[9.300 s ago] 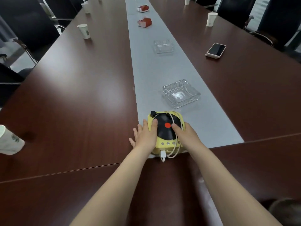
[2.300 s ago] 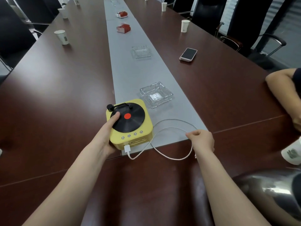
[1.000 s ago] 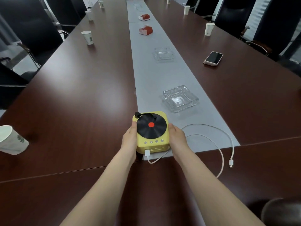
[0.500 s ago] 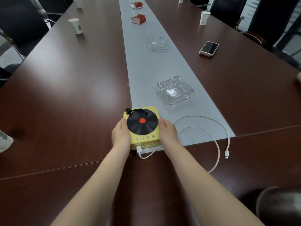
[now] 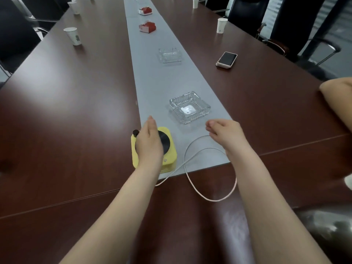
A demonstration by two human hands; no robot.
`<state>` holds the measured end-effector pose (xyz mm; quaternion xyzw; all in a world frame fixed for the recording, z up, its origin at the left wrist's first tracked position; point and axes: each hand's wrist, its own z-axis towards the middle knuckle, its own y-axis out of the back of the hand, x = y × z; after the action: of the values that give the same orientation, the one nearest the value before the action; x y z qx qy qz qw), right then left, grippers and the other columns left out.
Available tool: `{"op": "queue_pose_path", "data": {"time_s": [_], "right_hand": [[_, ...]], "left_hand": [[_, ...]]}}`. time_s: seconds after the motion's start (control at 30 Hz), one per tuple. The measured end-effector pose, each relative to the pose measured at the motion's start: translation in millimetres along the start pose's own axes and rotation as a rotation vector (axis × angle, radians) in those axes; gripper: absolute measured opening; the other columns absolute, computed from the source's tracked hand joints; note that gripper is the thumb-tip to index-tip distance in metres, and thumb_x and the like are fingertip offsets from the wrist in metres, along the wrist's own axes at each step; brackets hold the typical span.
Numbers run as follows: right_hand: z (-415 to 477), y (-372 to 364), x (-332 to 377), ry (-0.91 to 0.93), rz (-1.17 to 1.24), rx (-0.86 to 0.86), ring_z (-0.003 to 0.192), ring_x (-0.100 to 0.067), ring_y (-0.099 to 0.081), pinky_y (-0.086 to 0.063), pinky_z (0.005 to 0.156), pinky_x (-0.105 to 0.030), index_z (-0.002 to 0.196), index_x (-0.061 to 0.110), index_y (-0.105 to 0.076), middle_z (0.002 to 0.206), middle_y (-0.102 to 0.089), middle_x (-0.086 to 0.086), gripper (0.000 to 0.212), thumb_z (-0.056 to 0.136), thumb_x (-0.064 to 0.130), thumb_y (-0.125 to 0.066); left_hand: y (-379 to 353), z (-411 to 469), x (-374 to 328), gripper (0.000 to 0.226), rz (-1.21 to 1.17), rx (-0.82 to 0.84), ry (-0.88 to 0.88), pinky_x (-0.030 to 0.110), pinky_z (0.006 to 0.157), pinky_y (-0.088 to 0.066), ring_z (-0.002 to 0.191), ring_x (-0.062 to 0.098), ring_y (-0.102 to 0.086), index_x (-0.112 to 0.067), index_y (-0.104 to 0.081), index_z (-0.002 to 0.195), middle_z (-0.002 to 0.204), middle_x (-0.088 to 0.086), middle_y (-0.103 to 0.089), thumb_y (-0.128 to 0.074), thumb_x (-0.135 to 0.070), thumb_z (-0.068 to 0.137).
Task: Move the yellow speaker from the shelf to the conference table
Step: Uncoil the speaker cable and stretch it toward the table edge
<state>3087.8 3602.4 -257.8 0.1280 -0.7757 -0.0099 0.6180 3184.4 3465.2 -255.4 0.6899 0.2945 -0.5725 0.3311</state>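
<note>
- Speaker (image 5: 170, 149), yellow with a black disc on top, sits on the conference table (image 5: 66, 115) at the near end of the grey runner (image 5: 167, 80), just near of the glass ashtray (image 5: 190, 107).
- Half a second ago both hands clasped its sides; now the left hand (image 5: 149, 141) hovers flat over its top, fingers straight, gripping nothing, though whether it touches is unclear.
- The right hand (image 5: 225, 133) has moved off to the right, loosely curled and empty, above the white cable (image 5: 200, 185) looping from the speaker's near face.
- Judgement: the speaker looks delivered, with only withdrawal left.
- Bare tabletop lies to the left and near; the cable loop crosses the right arm's path back, so snagging could drag the speaker.
</note>
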Motion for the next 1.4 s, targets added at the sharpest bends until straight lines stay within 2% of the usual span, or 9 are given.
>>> {"op": "queue_pose_path", "data": {"time_s": [0.1,0.2,0.3,0.5,0.6,0.93,1.1,1.23,1.4], "right_hand": [[5.2,20.9,-11.3,0.008,-0.075,-0.101,0.100,-0.027,-0.066,-0.049,0.100,-0.047,0.078,0.014,-0.068,0.084,-0.068,-0.005,0.017,0.089,0.013,-0.056],[5.5,37.3,-24.9,0.016,-0.193,-0.238,0.086,-0.031,-0.063,-0.051,0.084,-0.040,0.083,-0.010,-0.064,0.097,-0.068,-0.029,0.026,0.086,0.013,-0.054],[1.7,52.8,-38.3,-0.009,-0.346,-0.345,0.093,-0.046,-0.058,-0.049,0.077,-0.043,0.095,-0.012,-0.063,0.097,-0.066,-0.029,0.030,0.088,0.013,-0.048],[1.0,62.5,-64.5,-0.103,-0.494,-0.353,0.114,-0.039,-0.057,-0.044,0.092,-0.038,0.114,-0.007,-0.063,0.120,-0.065,-0.023,0.034,0.091,0.015,-0.050],[-2.4,62.4,-77.8,-0.095,-0.596,-0.337,0.125,-0.036,-0.051,-0.040,0.098,-0.035,0.129,0.003,-0.057,0.133,-0.059,-0.017,0.040,0.091,0.015,-0.054],[-12.5,62.7,-88.5,-0.118,-0.598,-0.492,0.106,-0.038,-0.055,-0.039,0.081,-0.033,0.113,-0.004,-0.061,0.119,-0.058,-0.022,0.032,0.086,-0.006,-0.044],[-26.8,66.1,-63.2,-0.016,-0.398,-0.549,0.096,-0.026,-0.058,-0.037,0.079,-0.024,0.119,0.007,-0.066,0.120,-0.061,-0.013,0.040,0.084,0.000,-0.047],[-53.5,64.4,-35.6,0.044,-0.091,-0.488,0.067,-0.013,-0.056,-0.048,0.068,-0.030,0.104,0.015,-0.072,0.097,-0.068,-0.007,0.034,0.078,0.005,-0.053],[-105.9,63.2,-7.9,-0.013,0.355,-0.321,0.033,-0.003,-0.040,-0.035,0.035,-0.011,0.086,0.011,-0.070,0.062,-0.054,-0.001,0.026,0.082,-0.009,-0.053]], "left_hand": [[-29.3,-16.8,-3.5,0.036,-0.034,0.135,0.008,0.022,0.101,-0.035,0.116,0.007,-0.050,-0.017,-0.060,0.127,0.120,-0.013,-0.058,-0.040,-0.032,0.100],[-56.9,-28.3,11.3,0.020,-0.123,0.292,0.130,0.026,0.095,-0.040,0.101,0.010,-0.054,-0.027,-0.061,0.092,0.094,-0.014,-0.058,-0.042,-0.031,0.099],[-80.2,-42.3,25.7,0.025,-0.249,0.372,0.362,0.027,0.090,-0.042,0.091,0.010,-0.056,-0.022,-0.056,0.084,0.092,-0.004,-0.059,-0.039,-0.030,0.101],[-102.5,-68.8,49.3,0.038,-0.178,0.263,0.543,0.026,0.061,-0.044,0.066,0.016,-0.057,-0.012,-0.054,0.068,0.071,0.005,-0.058,-0.043,-0.031,0.099],[-104.6,-78.2,51.6,0.037,-0.188,0.318,0.636,0.024,0.064,-0.048,0.067,0.013,-0.059,-0.010,-0.056,0.073,0.074,0.005,-0.061,-0.045,-0.035,0.098],[-94.5,-85.1,37.0,0.026,-0.120,0.205,0.398,0.021,0.053,-0.044,0.055,0.013,-0.051,-0.012,-0.052,0.072,0.064,0.000,-0.056,-0.050,-0.025,0.095],[-104.1,-81.4,0.4,0.029,-0.439,0.439,0.557,0.021,0.076,-0.054,0.094,0.026,-0.067,0.001,-0.057,0.101,0.100,0.017,-0.065,-0.043,-0.024,0.100],[-110.1,-63.9,-19.9,0.066,-0.517,0.586,0.741,0.037,0.108,-0.041,0.132,0.037,-0.046,0.010,-0.028,0.143,0.145,0.030,-0.040,-0.039,-0.039,0.100],[-111.9,-34.1,-26.0,0.077,-0.763,0.532,0.911,0.045,0.114,-0.027,0.142,0.043,-0.027,0.006,-0.001,0.150,0.154,0.033,-0.018,-0.032,-0.045,0.100]]}}
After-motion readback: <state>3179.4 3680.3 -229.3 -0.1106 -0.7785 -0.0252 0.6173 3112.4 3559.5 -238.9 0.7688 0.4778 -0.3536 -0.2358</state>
